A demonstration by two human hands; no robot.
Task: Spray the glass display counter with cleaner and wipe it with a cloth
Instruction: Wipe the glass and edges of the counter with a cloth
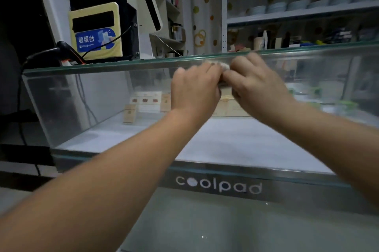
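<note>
The glass display counter (106, 95) fills the view, its top edge running left to right at mid-height. Both arms reach up to that edge. My left hand (195, 89) and my right hand (256, 85) meet in front of the glass, fingers curled around a small whitish cloth (222, 66) bunched between them. Most of the cloth is hidden by the fingers and blurred by motion. No spray bottle shows in my hands.
A cream and black cash register (108, 17) and a black barcode scanner (59, 50) stand on the counter top at left. Small boxes (143, 101) lie inside the case. Shelves with bottles and bowls (297, 7) rise behind. A "coolpad" band (218, 185) crosses the front.
</note>
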